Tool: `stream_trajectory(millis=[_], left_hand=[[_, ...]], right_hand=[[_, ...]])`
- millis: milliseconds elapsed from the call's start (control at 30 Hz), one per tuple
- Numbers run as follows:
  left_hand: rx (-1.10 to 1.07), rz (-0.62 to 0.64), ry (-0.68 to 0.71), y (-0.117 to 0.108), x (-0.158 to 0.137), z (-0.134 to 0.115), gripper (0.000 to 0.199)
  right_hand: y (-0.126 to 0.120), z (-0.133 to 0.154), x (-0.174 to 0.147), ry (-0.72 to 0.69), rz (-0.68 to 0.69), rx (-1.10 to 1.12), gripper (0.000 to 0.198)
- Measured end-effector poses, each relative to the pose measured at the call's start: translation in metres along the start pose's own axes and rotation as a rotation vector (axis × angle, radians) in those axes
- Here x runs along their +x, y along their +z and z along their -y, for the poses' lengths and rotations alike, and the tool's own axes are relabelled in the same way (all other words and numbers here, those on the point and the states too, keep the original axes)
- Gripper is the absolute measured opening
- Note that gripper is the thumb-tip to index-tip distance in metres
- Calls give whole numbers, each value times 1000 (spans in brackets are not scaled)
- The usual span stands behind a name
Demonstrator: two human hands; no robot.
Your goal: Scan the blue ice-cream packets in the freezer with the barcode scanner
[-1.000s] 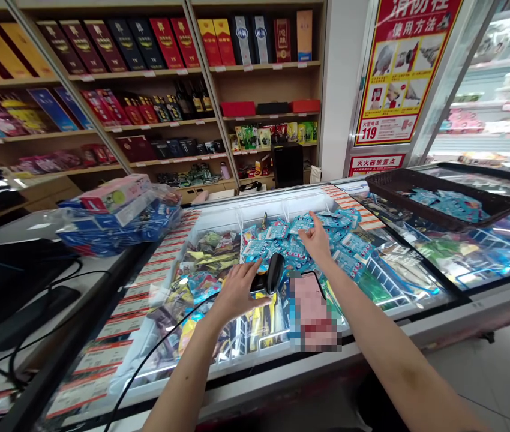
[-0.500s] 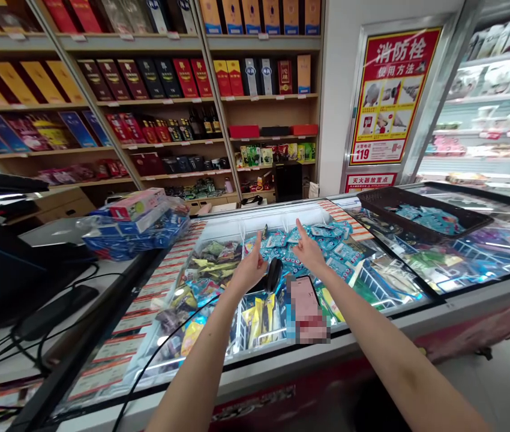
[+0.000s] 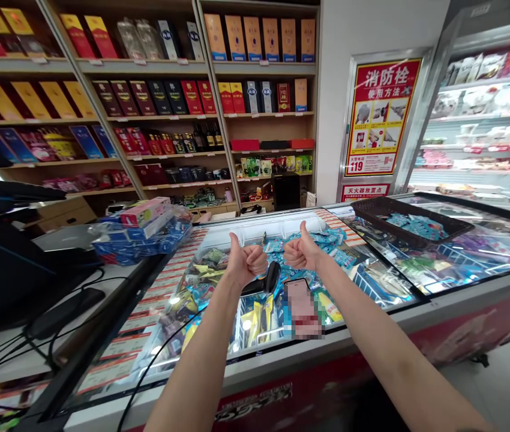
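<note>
Both hands hover over the glass-topped freezer (image 3: 282,354). My left hand (image 3: 246,261) is curled into a fist with the thumb raised, and nothing shows in it. My right hand (image 3: 302,252) mirrors it, thumb up and fingers folded, also without anything in it. Just below the left hand a black handheld scanner (image 3: 272,278) lies on the glass. A phone (image 3: 302,300) with a lit pink screen rests nearer the front edge, partly blurred out. Blue packets (image 3: 336,240) sit behind and around the right hand.
A stack of blue-wrapped boxes (image 3: 147,234) stands at the left, beside a monitor and tangled cables (image 3: 48,336). One black cable (image 3: 160,354) crosses the glass. At the right is a dark tray (image 3: 372,213) with blue packets. Shelves (image 3: 165,69) of boxed goods line the back.
Both hands have gone from pointing with the index finger to fists with thumbs raised. The camera view has tilted slightly upward.
</note>
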State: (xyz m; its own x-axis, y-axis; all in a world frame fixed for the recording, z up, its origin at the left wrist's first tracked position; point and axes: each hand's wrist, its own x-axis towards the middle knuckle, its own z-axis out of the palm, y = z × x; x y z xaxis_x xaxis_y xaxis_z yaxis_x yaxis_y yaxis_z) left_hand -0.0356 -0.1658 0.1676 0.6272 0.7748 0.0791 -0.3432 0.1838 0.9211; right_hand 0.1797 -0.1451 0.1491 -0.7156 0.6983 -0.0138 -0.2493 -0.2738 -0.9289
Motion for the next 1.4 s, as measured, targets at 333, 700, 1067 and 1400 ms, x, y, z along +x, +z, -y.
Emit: stream_trajectory(millis=[333, 700, 1067, 1400], left_hand=[[479, -316, 187, -25, -7, 23, 91], [1746, -359, 23, -109, -57, 82, 60], [1401, -683, 397, 22, -4, 117, 45], [1267, -490, 318, -20, -1, 107, 51]], right_hand=[[3, -18, -4, 57, -4, 17, 85], [-13, -48, -22, 76, -376, -322, 85], [17, -68, -16, -334, -461, -478, 37], [-67, -46, -27, -608, -803, -29, 27]])
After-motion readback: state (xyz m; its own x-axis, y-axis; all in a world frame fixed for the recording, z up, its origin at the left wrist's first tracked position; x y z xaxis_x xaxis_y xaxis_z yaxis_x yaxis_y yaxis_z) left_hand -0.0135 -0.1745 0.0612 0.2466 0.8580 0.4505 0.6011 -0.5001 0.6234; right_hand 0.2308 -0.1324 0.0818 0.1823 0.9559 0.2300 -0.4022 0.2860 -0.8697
